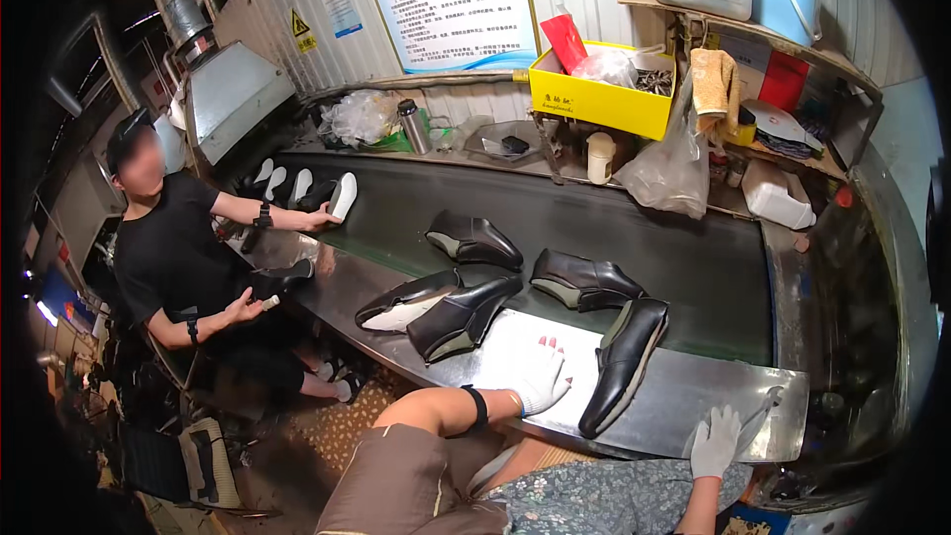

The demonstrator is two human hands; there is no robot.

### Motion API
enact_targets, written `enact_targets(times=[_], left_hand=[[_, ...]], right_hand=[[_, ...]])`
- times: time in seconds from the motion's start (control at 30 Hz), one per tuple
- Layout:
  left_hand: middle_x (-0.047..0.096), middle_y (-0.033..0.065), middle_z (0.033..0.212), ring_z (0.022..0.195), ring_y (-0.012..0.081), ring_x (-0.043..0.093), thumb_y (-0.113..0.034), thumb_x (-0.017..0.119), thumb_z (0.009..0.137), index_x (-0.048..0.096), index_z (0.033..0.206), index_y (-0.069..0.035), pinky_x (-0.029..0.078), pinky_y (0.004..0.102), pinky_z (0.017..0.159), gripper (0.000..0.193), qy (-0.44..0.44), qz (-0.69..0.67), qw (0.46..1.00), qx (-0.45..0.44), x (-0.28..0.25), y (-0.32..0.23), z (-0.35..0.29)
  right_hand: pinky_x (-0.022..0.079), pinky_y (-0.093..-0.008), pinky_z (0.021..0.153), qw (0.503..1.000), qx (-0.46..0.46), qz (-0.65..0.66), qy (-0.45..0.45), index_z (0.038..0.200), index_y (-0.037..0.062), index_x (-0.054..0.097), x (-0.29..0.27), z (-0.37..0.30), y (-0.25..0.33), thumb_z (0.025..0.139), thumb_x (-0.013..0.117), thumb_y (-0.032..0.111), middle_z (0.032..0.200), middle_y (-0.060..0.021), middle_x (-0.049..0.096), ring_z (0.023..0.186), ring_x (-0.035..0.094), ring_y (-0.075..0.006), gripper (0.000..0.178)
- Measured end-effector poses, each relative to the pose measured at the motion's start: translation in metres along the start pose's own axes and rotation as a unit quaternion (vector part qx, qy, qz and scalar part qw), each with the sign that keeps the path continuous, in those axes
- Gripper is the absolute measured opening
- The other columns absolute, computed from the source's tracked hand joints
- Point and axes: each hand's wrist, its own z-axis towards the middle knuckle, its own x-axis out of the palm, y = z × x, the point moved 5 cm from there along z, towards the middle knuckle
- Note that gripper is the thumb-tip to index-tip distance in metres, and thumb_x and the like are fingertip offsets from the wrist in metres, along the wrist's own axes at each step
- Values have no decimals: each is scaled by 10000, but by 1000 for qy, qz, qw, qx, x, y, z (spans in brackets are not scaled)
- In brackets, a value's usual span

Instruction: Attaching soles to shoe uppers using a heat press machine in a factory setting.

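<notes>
My left hand (540, 378), in a white glove with bare fingertips, lies flat with its fingers stretched out on the bright metal ledge (475, 365). Just right of it a black leather shoe (626, 369) rests across the ledge, its toe toward me. To its left lie another black shoe (464, 319) and one tipped to show a pale sole (408, 305). Beyond, on the dark belt (693, 282), are two more black shoes (584, 280). My right hand (715, 444), gloved too, touches the ledge near its right end, fingers extended, holding nothing.
At the left a co-worker (178, 228) holds a shoe with a white sole (343, 198) over the belt, beside several others. Along the back are a steel flask (414, 127), a yellow box (599, 99) and a hanging plastic bag (669, 173). A metal hood (233, 99) stands back left.
</notes>
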Motion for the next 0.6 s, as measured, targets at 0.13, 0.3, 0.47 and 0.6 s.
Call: enact_targets(times=[0.13,0.3,0.47,0.6], left_hand=[[381,455,1530,1486,596,308,-380,592,991,463,1443,158,212,601,1270,714,4,3,1000,-3,12,6,-4],[362,464,1535,1493,606,288,-380,595,988,447,1458,161,217,600,1269,732,-4,1,1000,2,21,10,-3],[504,419,1443,1388,575,449,-373,607,977,542,1393,124,325,618,1200,651,-30,53,998,17,4,3,2],[696,304,1120,1100,470,641,-362,648,925,711,1082,29,456,578,1053,426,113,8,993,-46,-24,2,-3]], right_hand=[[297,-531,1258,1000,-7,-3,-4,1321,22,678,0,-4,-2,930,668,198,1533,-242,534,1459,431,-462,429],[298,-537,1256,1000,-5,-3,-4,1324,17,673,3,-6,-8,926,670,193,1526,-244,539,1458,430,-469,435],[300,-550,1251,1000,23,-7,16,1309,8,673,5,-1,-4,907,669,183,1520,-263,537,1455,430,-480,439],[344,-536,1221,999,-25,-11,-38,1280,32,683,-15,-6,21,907,666,203,1490,-258,561,1416,472,-465,410]])
